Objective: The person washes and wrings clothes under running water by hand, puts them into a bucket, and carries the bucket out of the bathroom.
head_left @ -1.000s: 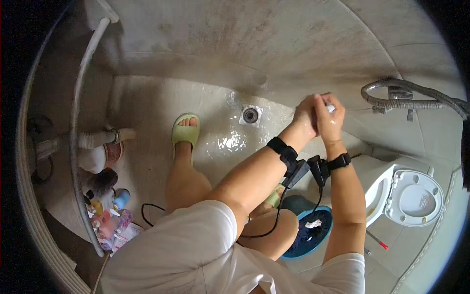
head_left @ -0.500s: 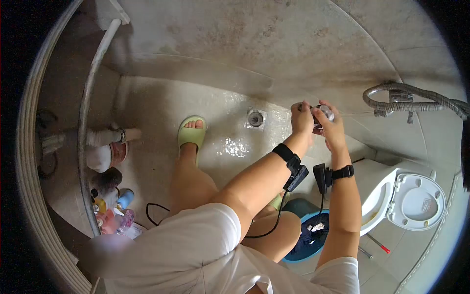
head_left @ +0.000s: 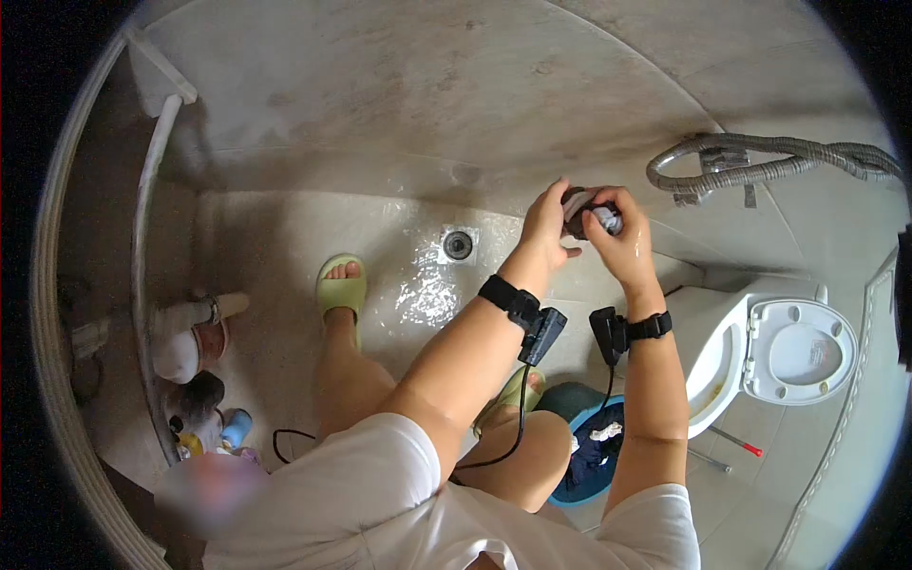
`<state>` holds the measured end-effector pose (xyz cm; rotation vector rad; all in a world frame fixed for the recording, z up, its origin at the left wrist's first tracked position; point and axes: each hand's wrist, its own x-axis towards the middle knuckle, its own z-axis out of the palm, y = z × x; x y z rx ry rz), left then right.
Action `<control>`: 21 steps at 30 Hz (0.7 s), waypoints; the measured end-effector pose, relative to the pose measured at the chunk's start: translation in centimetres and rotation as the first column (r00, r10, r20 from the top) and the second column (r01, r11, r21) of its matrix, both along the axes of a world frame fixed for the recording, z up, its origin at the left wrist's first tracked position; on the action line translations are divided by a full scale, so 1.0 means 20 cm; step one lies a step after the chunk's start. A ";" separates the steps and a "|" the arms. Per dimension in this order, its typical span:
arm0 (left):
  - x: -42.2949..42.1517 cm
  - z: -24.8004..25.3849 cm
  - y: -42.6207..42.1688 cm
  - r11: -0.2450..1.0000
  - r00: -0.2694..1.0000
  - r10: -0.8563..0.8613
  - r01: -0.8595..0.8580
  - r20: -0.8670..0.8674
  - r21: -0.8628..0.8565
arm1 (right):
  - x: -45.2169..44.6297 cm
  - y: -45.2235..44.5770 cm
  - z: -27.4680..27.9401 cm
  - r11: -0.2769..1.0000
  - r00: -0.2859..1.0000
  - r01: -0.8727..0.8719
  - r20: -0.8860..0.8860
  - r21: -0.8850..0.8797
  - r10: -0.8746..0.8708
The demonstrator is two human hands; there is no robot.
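A small bunched cloth (head_left: 578,211), dark brown-grey with a pale grey part, is held up between my two hands near the wall. My left hand (head_left: 545,223) presses on its left side, with the thumb sticking out below. Curled round the right side is my right hand (head_left: 625,245), its fingers over the top and the thumb against the pale part. Its exact kind is hidden by the folds and fingers. Both wrists wear black straps with small black boxes.
Below stands a blue basin (head_left: 581,486) with dark clothes and a white piece. A floor drain (head_left: 458,245) lies in wet tiles. To the right are a toilet (head_left: 727,356) and a shower hose (head_left: 760,144). Bottles (head_left: 237,429) and a metal rail (head_left: 142,256) are at left.
Both hands have shifted left in view with the cloth, and the whole scene has moved with the camera. More of the brown-grey cloth shows between the hands.
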<state>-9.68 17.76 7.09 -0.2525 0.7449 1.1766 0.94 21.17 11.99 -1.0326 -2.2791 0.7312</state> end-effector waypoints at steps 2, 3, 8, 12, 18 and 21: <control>-0.02 -0.03 0.00 0.997 0.995 -0.061 0.057 0.080 0.052 | 0.00 -0.03 0.01 0.999 0.998 -0.036 0.044 -0.005 0.036; -0.01 -0.09 0.03 0.994 0.986 -0.048 0.031 0.161 0.104 | -0.01 -0.04 0.02 1.000 0.998 -0.030 0.046 -0.001 0.030; 0.04 -0.06 0.01 0.985 0.975 0.014 -0.052 0.221 0.167 | -0.03 -0.04 -0.02 0.995 0.997 0.000 0.071 -0.099 0.007; 0.18 -0.16 0.08 0.857 0.882 0.418 -0.462 0.216 0.228 | -0.12 -0.03 -0.08 0.977 0.977 0.211 0.011 -0.010 -0.211; 0.19 -0.13 0.06 0.899 0.828 0.437 -0.398 -0.351 0.180 | -0.09 0.08 -0.25 0.736 0.754 0.318 -0.311 -0.597 -0.578; 0.20 -0.19 0.06 0.941 0.558 0.330 -0.261 -0.761 0.217 | -0.05 0.08 -0.29 0.598 0.695 0.281 -0.271 -0.751 -0.666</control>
